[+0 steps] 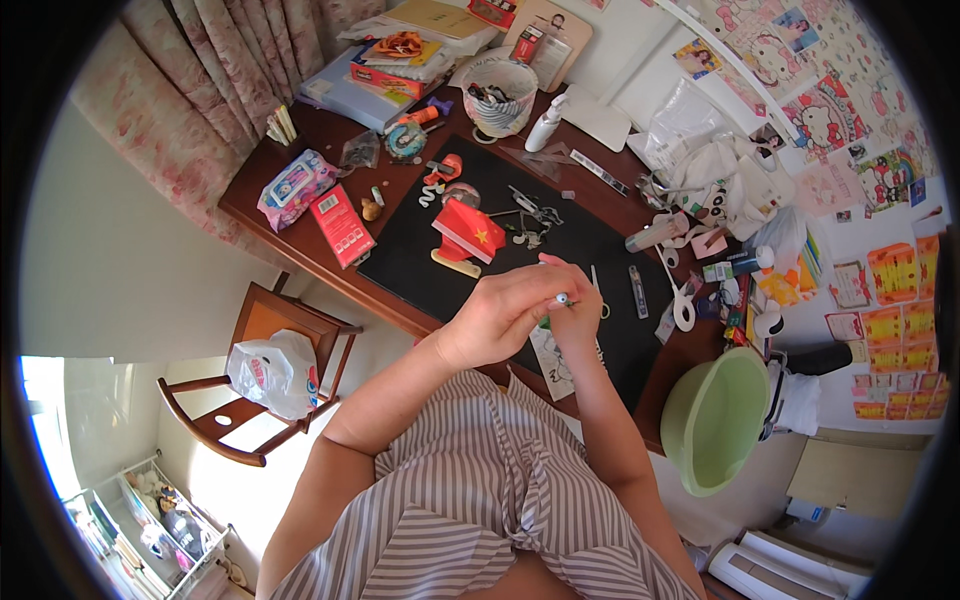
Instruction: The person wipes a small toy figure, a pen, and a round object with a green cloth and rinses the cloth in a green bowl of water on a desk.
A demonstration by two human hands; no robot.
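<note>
My left hand (495, 311) and my right hand (576, 324) are pressed together over the front of the black desk mat (420, 247). A small slim item with a pale blue-white end (562, 298) pokes out under my left thumb, and the rest of it is hidden. Just below, a bit of green (545, 322) shows between the hands. My right fingers are mostly covered by the left hand. Under my right wrist lies a sheet with a line drawing (551, 364). Scissors (600, 291), partly hidden, lie beyond my right hand.
A red folded piece with yellow stars (472, 231) and tangled cords (532, 225) lie on the mat. A green basin (716, 420) stands at the right. Left are a wipes pack (296, 187), a red box (343, 225) and a wooden chair (262, 319).
</note>
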